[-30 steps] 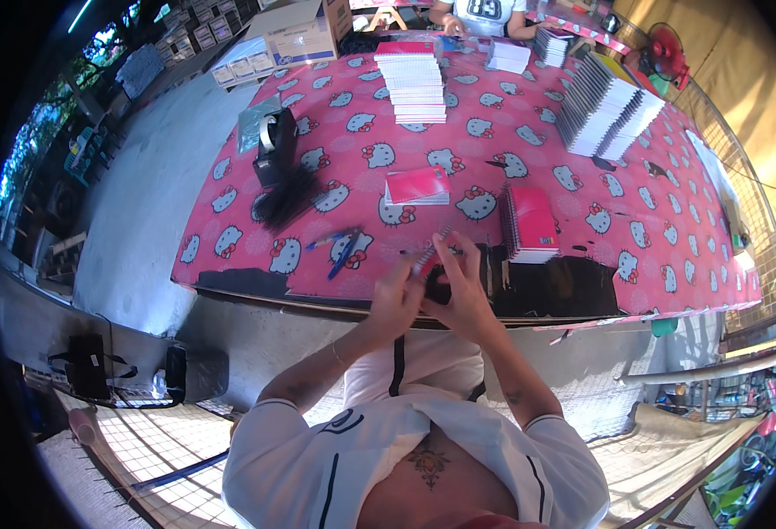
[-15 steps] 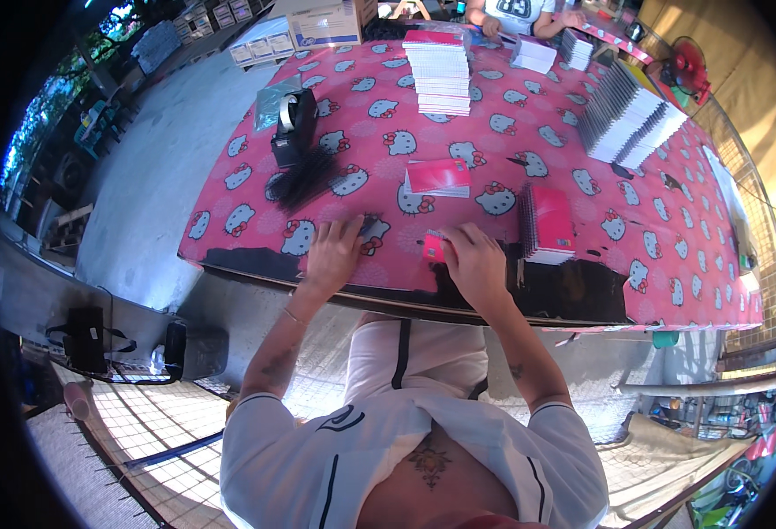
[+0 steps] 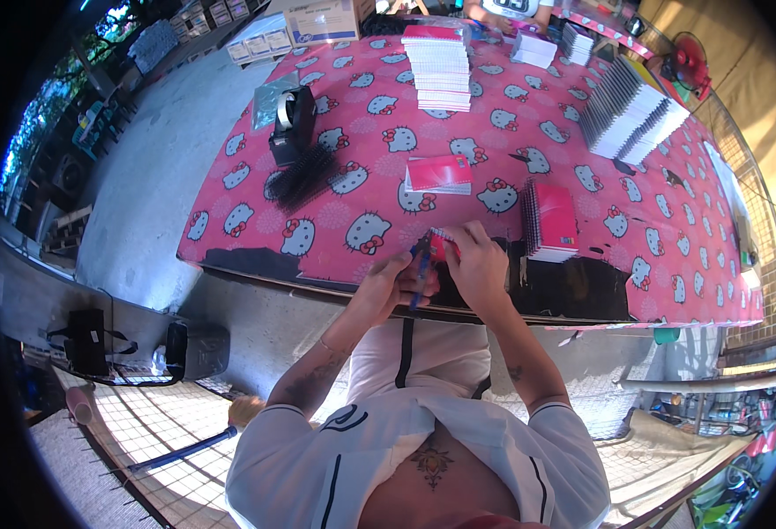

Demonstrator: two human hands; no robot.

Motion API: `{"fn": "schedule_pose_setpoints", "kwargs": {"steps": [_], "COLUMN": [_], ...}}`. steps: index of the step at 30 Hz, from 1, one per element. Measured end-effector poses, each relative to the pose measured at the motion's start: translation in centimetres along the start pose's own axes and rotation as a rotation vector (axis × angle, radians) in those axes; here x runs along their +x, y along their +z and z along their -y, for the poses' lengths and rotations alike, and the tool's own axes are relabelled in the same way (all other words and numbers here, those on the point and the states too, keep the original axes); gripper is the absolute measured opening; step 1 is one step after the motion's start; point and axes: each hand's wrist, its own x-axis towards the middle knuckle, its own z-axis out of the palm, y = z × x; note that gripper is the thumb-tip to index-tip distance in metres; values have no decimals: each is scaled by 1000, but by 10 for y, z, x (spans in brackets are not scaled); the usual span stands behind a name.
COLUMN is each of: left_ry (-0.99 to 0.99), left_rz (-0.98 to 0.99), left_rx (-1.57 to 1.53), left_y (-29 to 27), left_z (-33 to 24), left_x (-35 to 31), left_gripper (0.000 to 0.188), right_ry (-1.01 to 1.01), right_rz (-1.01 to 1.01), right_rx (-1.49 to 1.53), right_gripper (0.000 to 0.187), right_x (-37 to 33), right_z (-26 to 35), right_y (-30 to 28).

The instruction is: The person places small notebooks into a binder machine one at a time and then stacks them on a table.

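Observation:
My left hand is closed round a blue-handled pair of pliers or cutters; its tip meets the left edge of a small pink notebook. My right hand grips that notebook from its right side, its fingers covering most of the cover. To the right of that hand, a short stack of pink spiral notebooks rests on the table. Beyond my hands lies a pink-covered notebook or loose set of pages. A bundle of black binding wires is spread at the left.
The table wears a pink patterned cover, torn to black along the near edge. A black tape dispenser stands at left. Tall stacks of notebooks and spiral-bound books rise farther back. Another person sits at the far side.
My left hand has come right and nearer from the table's left part, now with the blue-handled tool at the notebook. My right hand stays at the notebook. The far person's hands moved in.

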Motion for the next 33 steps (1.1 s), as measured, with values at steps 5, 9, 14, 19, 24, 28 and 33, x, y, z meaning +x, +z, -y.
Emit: {"fn": "schedule_pose_setpoints", "kwargs": {"steps": [5,9,14,19,24,28,33], "left_ry": [934,561,854,815,1056,1010,1130], "left_rz": [-380,-121,-498,-467,-504,-326,-82], "left_rx": [1512,1203,1522,1446,1501,1328,1272], "left_y": [8,-65,-103,-88,-56,-28,41], "left_z": [-9,-31,-18,-16,-32,-47,-47], "left_x": [-4,19,46,63,103,150,184], "left_gripper": [39,44,42,40,42,42,40], "right_ry": [-18,-33,400,552,470,456,395], "right_rz": [-38,-126,-300,-129,-105,-98,-235], "right_rx": [29,-13,329,197,22,4,-249], "right_gripper": [18,17,30,29,31,30,26], "right_x": [-1,6,42,41,36,37,24], "right_z": [-5,-17,-93,-183,-203,-207,-209], "right_y": [-3,-22,-96,-102,-93,-93,-98]}}
